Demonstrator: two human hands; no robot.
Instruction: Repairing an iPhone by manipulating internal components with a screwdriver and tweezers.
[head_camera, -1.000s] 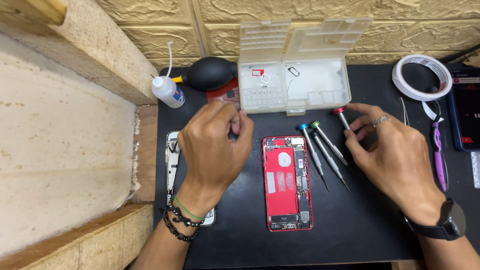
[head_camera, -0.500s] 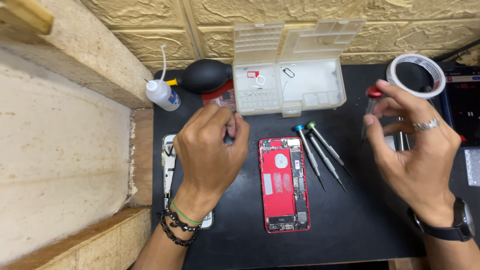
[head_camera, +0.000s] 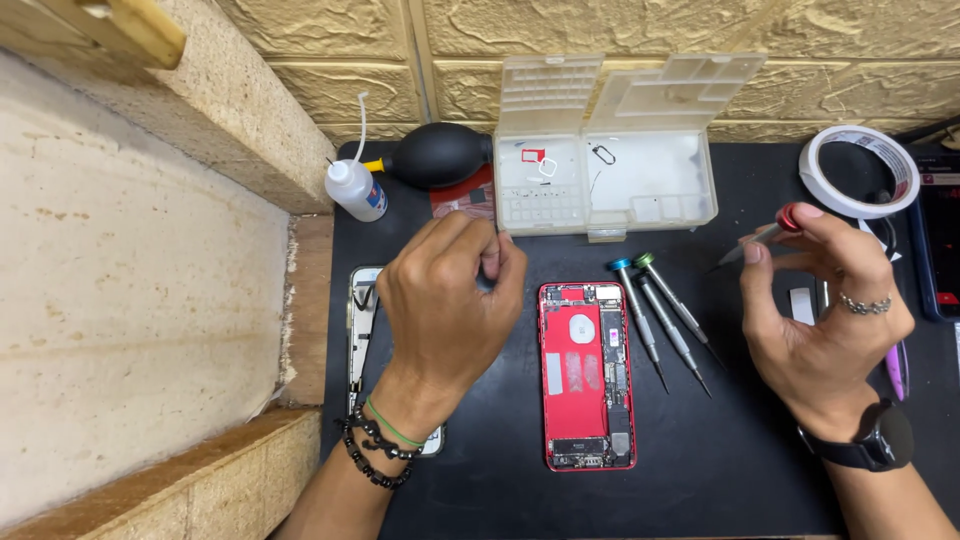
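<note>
Right hand (head_camera: 825, 310): pinching red-capped screwdriver (head_camera: 765, 233), raised right of opened red phone (head_camera: 588, 375) | Left hand (head_camera: 450, 300): curled, fingertips pinched together left of phone, contents not visible | Two more screwdrivers (head_camera: 665, 320) lying on black desk (head_camera: 730, 460)

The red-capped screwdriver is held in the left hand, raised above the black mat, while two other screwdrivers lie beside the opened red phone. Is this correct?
Not quite. The head view shows the red-capped screwdriver in the right hand, not the left. The rest holds: it is raised above the black mat, and two other screwdrivers lie beside the opened red phone.
</note>
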